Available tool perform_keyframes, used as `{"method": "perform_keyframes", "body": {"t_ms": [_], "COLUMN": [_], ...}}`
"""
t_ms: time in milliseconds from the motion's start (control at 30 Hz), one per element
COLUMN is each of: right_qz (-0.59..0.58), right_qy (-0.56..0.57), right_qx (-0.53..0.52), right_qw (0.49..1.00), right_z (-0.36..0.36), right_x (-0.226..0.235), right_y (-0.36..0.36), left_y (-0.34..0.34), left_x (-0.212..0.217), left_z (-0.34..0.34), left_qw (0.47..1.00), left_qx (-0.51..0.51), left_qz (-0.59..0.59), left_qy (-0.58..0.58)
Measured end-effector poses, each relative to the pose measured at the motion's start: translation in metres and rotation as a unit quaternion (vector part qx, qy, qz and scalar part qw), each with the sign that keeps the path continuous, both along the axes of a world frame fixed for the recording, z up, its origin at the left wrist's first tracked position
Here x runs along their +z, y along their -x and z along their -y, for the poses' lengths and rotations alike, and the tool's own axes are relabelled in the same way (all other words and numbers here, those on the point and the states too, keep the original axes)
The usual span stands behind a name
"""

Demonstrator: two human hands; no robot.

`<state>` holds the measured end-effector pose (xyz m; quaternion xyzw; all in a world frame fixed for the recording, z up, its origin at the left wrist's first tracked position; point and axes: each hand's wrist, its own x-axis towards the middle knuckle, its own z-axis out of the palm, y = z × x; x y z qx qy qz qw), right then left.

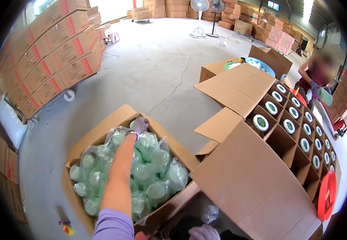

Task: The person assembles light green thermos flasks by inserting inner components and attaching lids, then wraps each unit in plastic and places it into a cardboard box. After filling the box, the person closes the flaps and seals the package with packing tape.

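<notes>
My left hand [140, 125], in a pale purple glove, reaches to the far corner of an open carton [173, 141]. Its fingers are curled down; what they hold is hidden. Filling this carton are several pale green glass jars [145, 173] in clear plastic bags. Low in the view, near my body, is my gloved right hand [204, 232], cut off by the lower edge, its fingers unclear. Just above it lies crumpled clear plastic [210, 214]. To the right, a large divided carton [279, 140] holds several upright jars with white rims [260, 123].
Wide carton flaps [253, 176] jut between the two boxes. A red round plastic piece [327, 196] stands at the divided carton's near side; a blue tub [260, 67] lies beyond. Stacked cartons [57, 52], fans [199, 6], a tape dispenser [66, 229] and a co-worker [315, 76] surround.
</notes>
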<state>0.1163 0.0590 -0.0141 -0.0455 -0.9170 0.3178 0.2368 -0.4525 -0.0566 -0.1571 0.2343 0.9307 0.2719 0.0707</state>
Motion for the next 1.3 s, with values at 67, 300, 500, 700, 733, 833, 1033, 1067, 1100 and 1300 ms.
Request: {"method": "perform_keyframes", "body": {"t_ms": [67, 300, 500, 700, 733, 833, 1033, 1067, 1100, 1300], "right_qz": [-0.027, -0.005, 0.001, -0.014, -0.019, -0.063, -0.074, -0.045, -0.063, -0.190], "right_qy": [-0.027, 0.025, 0.039, 0.051, 0.050, 0.007, 0.024, 0.062, 0.032, 0.268], "right_qx": [0.007, 0.053, 0.063, 0.078, 0.074, 0.041, 0.042, 0.078, 0.032, 0.025], "right_qw": [0.999, 0.998, 0.997, 0.996, 0.996, 0.997, 0.996, 0.994, 0.997, 0.944], "right_z": [0.001, -0.020, -0.024, -0.014, -0.009, 0.009, 0.018, 0.006, 0.004, -0.011], "right_x": [-0.009, -0.013, -0.015, -0.013, -0.014, -0.006, 0.009, -0.001, 0.024, 0.125], "right_y": [-0.001, 0.028, 0.035, 0.026, 0.024, 0.021, 0.018, 0.020, 0.017, -0.017], "left_y": [0.015, 0.048, 0.024, 0.043, 0.041, 0.015, -0.168, -0.201, -0.230, -0.375], "left_x": [-0.045, -0.138, -0.138, -0.096, -0.074, 0.005, 0.207, 0.232, 0.248, 0.263], "left_z": [-0.016, -0.028, -0.065, -0.023, -0.024, -0.005, 0.081, 0.089, 0.093, 0.086], "left_qw": [0.993, 0.939, 0.872, 0.933, 0.909, 0.889, 0.933, 0.932, 0.931, 0.854], "left_qx": [0.090, 0.046, 0.063, 0.055, 0.076, 0.162, 0.034, -0.003, -0.043, -0.297], "left_qz": [0.044, 0.127, 0.112, -0.065, -0.100, -0.214, -0.215, -0.211, -0.201, 0.192], "left_qy": [0.069, 0.317, 0.473, 0.348, 0.398, 0.372, -0.287, -0.296, -0.301, -0.382]}}
